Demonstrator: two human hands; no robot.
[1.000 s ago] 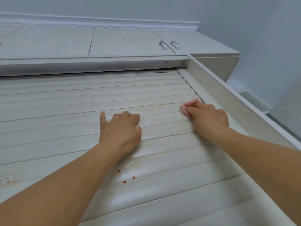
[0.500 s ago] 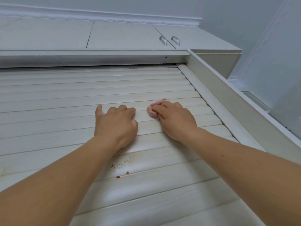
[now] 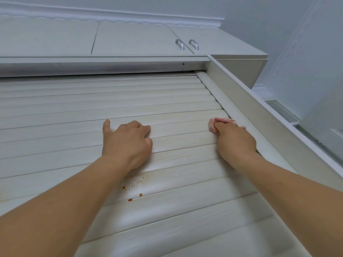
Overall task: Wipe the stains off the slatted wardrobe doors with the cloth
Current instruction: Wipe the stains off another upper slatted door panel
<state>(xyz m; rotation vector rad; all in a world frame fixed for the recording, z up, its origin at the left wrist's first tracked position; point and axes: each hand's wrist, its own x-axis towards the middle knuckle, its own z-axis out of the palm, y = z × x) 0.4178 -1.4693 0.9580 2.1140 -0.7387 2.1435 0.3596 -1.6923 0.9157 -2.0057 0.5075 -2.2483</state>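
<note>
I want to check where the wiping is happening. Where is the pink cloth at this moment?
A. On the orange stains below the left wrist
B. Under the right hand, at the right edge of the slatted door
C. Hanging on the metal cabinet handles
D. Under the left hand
B. The pink cloth shows from under the right hand beside the door's right edge, while the orange stains lie uncovered below the left hand.

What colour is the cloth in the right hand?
Pink; the cloth shows above the right hand in the head view.
</note>
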